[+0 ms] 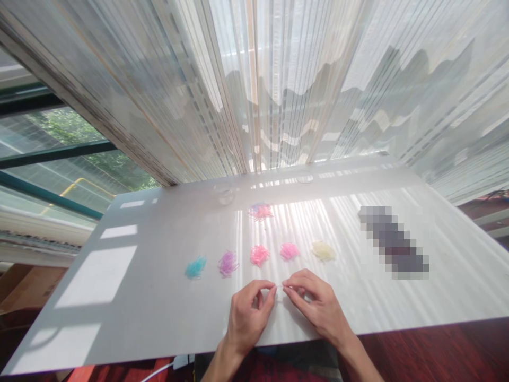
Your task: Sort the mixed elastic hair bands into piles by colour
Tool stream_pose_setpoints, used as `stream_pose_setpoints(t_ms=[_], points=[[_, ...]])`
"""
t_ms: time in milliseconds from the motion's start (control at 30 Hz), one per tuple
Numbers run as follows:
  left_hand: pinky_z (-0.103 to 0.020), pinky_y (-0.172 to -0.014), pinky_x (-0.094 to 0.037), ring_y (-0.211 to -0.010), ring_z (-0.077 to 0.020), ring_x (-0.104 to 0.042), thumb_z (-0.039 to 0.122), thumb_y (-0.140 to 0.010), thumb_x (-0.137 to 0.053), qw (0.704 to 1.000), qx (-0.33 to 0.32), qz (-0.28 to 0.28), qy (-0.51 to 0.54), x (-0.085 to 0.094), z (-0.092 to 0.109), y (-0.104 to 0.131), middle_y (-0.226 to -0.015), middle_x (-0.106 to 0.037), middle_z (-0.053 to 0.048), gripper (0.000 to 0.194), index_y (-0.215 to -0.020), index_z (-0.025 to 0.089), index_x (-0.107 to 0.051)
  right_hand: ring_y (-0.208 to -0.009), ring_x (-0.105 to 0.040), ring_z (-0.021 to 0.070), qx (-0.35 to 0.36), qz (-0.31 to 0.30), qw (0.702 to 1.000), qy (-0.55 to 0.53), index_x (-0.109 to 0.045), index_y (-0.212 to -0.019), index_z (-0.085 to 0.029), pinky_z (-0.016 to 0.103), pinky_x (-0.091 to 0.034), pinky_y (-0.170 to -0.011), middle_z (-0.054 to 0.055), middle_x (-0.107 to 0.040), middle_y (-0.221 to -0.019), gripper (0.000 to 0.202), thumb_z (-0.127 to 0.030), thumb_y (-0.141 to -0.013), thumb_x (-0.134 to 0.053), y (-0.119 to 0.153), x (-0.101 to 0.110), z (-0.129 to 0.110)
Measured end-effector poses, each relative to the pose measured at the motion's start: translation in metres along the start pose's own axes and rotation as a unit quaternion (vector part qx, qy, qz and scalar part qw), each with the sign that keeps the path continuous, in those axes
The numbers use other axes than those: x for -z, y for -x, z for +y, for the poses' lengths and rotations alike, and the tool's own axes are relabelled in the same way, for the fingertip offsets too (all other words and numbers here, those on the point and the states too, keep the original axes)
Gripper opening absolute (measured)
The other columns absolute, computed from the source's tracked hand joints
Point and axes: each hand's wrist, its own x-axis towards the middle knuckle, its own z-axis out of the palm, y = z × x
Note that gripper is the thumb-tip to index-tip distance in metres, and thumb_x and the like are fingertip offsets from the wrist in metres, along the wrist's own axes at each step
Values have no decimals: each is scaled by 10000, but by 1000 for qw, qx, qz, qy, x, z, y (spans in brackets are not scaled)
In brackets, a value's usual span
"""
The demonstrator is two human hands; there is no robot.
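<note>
Near the table's front edge, my left hand (252, 307) and my right hand (314, 302) face each other, fingertips a short way apart. Thumb and forefinger are pinched on each. A thin, pale band (279, 286), probably a small rubber band, stretches between the two pinches; its ends are hidden by my fingers. Just beyond lies a row of small heaps of thin, coloured bands: teal (195, 267), purple (228, 263), coral pink (260, 255), bright pink (289, 251) and pale yellow (323, 250). Behind the row sits a mixed pink and blue heap (261, 211).
A clear round container (226, 196) stands at the back of the white table (151, 297), with a clear flat disc (305, 178) farther right. A blurred-out dark object (393, 241) lies on the right. Sheer curtains (274, 106) hang along the back edge. A cardboard box (29, 289) is at lower left.
</note>
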Motion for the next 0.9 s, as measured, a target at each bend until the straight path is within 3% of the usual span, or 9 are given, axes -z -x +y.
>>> stream_pose_setpoints(t_ms=[133, 233, 300, 467, 900], points=[[-195, -532, -505, -493, -83, -563, 221, -985, -626, 999, -30, 4, -40, 4, 5, -5, -766, -743, 2, 91, -973, 205, -715, -646, -660, 122, -13, 12, 1000, 5, -757, -979, -236, 215, -576, -612, 23, -730, -858, 85, -228, -940, -682, 0, 0, -1], [-194, -589, -529, -637, -111, -669, 206, -992, -622, 996, -57, 6, -62, 7, 9, -16, -853, -757, -28, 98, -991, 203, -720, -645, -664, 138, -24, 37, 999, 17, -741, -1003, -236, 234, -579, -612, 21, -734, -835, 88, -246, -944, -676, 0, 1, -3], [-191, -615, -536, -686, -121, -698, 204, -1000, -613, 993, -75, 12, -95, 7, 12, -24, -825, -736, -25, 124, -990, 203, -736, -644, -663, 148, -24, 65, 997, 35, -737, -984, -241, 248, -575, -618, 14, -722, -790, 87, -238, -954, -656, 1, 2, -5], [-193, -600, -527, -595, -108, -668, 230, -1026, -568, 974, -104, 17, -199, -1, 12, -42, -737, -684, -4, 200, -988, 206, -762, -644, -662, 163, -14, 133, 989, 66, -722, -939, -239, 269, -568, -623, 15, -701, -746, 107, -207, -964, -622, 3, 5, -8], [-203, -504, -434, -583, -111, -661, 234, -1006, -578, 961, -76, 22, -265, -26, 6, -59, -702, -674, 17, 201, -916, 237, -758, -603, -649, 156, -21, 122, 992, 33, -730, -932, -229, 264, -560, -581, 12, -686, -690, 140, -195, -967, -599, 0, 6, -11]])
